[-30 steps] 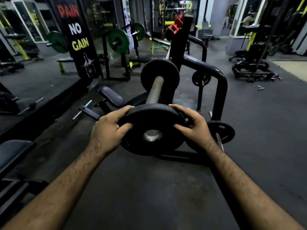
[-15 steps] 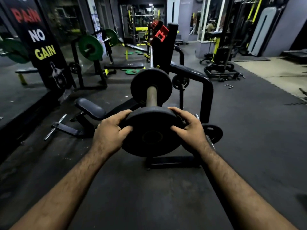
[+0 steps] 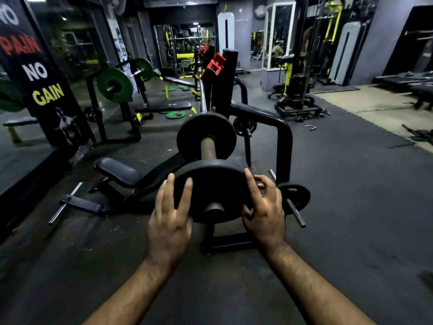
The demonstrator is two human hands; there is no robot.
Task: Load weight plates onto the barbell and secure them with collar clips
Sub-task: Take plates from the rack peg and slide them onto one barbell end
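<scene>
The barbell [image 3: 208,148] rests in its rack, one plate seated far along the sleeve. A second plate [image 3: 212,191] sits barely threaded near the sleeve's tip, so it could slide off uncollared. The left hand [image 3: 169,214] lies spread against its rim, and the right hand [image 3: 263,208] is loosely curled beside it.

- dark rubber gym floor [image 3: 339,207] carries pretty much everything here
- black bench rack [image 3: 284,137] stands right on it, foot bar [image 3: 230,245] flat on the mat
- a few green plates [image 3: 175,114] lie flat on the floor further back
- small metal handle [image 3: 310,126] lies loose near the cable machine base [image 3: 297,111]
</scene>
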